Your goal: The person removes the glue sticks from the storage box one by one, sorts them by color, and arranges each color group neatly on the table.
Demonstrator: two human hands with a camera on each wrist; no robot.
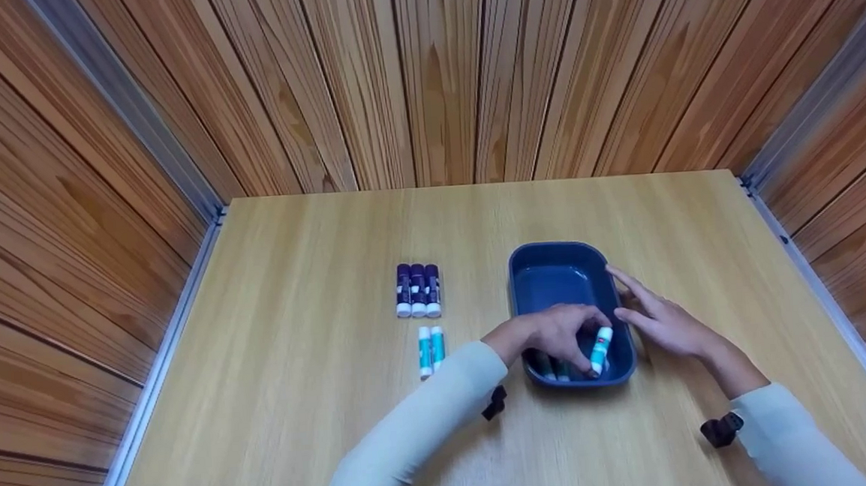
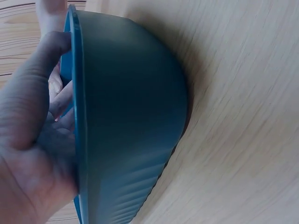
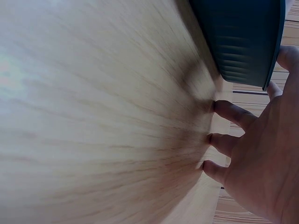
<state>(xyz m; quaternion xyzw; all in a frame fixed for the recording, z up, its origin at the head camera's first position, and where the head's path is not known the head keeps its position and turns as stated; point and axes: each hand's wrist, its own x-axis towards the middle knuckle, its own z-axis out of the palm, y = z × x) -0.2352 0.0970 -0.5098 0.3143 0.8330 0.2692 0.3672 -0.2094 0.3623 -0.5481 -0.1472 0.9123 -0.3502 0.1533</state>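
Smooth plastic bin, wood-grained tabletop

Head view looked forward and down from above, over the tabletop. Both wrist views sat close, turned sideways — sharing the outside of the blue bin.

Table bears tub, 5 tubes, probably glue sticks

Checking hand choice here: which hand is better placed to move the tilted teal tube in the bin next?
Left, probably: the left hand reaches into the bin and pinches the teal tube. The right hand is at the bin's right side, holding no tube.
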